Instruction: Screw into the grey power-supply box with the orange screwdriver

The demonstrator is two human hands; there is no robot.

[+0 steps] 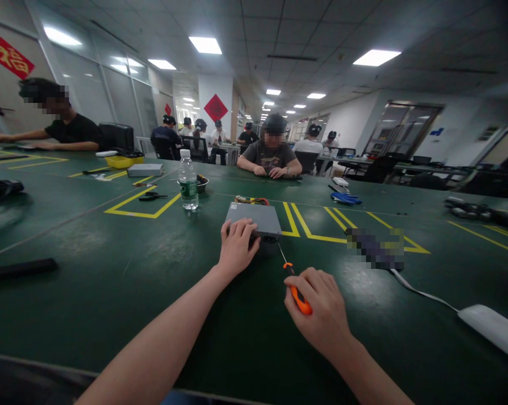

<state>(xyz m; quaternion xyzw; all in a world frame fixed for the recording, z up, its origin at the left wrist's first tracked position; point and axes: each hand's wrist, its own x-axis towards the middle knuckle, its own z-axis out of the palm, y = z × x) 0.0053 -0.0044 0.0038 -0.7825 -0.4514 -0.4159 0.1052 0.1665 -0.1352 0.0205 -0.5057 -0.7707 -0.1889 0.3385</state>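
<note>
A flat grey metal power supply (262,216) lies on the green table, colored wires (254,200) coming out at its far side. My left hand (237,247) grips its near left part, fingers over the top and thumb at the front edge. In my right hand (319,306) is a screwdriver (300,301) with an orange and black handle. Its thin shaft points up and away, the tip close to the front right edge of the power supply, by the socket. Whether the tip touches the box I cannot tell.
A water bottle (189,183) stands left of the power supply, before a small bowl (202,183). Blue gloves (345,198) and a blurred dark object (374,248) with a white cable lie to the right. A person (270,152) sits opposite. Yellow tape marks the table.
</note>
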